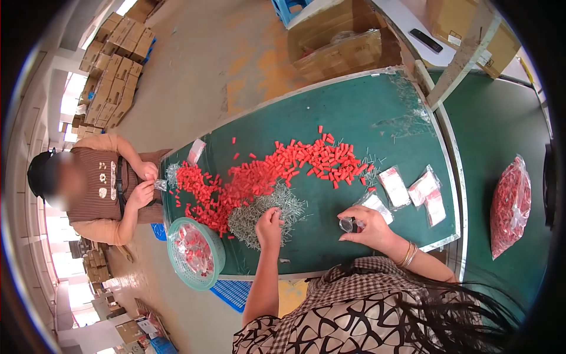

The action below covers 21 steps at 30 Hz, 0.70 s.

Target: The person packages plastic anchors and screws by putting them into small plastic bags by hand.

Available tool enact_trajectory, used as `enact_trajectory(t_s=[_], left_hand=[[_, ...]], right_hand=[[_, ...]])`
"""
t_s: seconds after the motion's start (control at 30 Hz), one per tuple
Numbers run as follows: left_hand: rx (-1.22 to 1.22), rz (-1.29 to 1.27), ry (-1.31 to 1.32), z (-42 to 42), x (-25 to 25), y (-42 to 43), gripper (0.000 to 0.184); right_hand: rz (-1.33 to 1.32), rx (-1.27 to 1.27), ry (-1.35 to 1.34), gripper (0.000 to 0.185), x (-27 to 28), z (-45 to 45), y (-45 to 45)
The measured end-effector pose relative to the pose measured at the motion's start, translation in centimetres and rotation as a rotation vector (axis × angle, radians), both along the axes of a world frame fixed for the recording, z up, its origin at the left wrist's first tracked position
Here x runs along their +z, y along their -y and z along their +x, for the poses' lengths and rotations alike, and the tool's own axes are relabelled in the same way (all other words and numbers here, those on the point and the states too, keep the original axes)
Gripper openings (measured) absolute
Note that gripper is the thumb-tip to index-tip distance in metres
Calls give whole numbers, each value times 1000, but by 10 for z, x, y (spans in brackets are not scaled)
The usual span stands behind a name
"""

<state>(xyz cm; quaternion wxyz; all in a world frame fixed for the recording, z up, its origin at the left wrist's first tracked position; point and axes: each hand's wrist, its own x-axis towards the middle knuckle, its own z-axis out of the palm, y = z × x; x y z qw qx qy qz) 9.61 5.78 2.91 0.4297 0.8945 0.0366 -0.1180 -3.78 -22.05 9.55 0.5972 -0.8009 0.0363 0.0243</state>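
My left hand point(270, 228) is over the right side of a heap of grey metal screws or nails point(244, 219), its fingertips pinched together; what lies between them is too small to make out. My right hand point(374, 229) curls thumb and fingers around a small clear thing with a round rim point(349, 225), perhaps a cup or an opened bag. Behind the heap spreads a long pile of red plastic plugs point(253, 177). Close to my right hand lie flat clear packets with white and red paper point(394, 186), one of them partly behind the fingers.
A teal basket point(221, 251) of filled packets stands at the green table's point(348, 109) near left edge. Across the left end, a co-worker point(106, 192) handles a small clear bag. A large bag of red pieces point(510, 207) lies on the right-hand table. An open carton point(336, 53) stands beyond.
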Motion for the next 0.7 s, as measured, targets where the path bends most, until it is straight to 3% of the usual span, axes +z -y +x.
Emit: enact_trajectory(t_s=[0.47,0.57,0.7], left_hand=[[203,-703,-356,-10,10,0,17],[141,-721,-337,-23,31,18,17],[-137,-515,-296,-44,76,48,18]], right_hand=[[18,18,80,52,0,6,-7],[2,21,58,51,-2,8,-10],[0,49,145,52,-7,14,-13]])
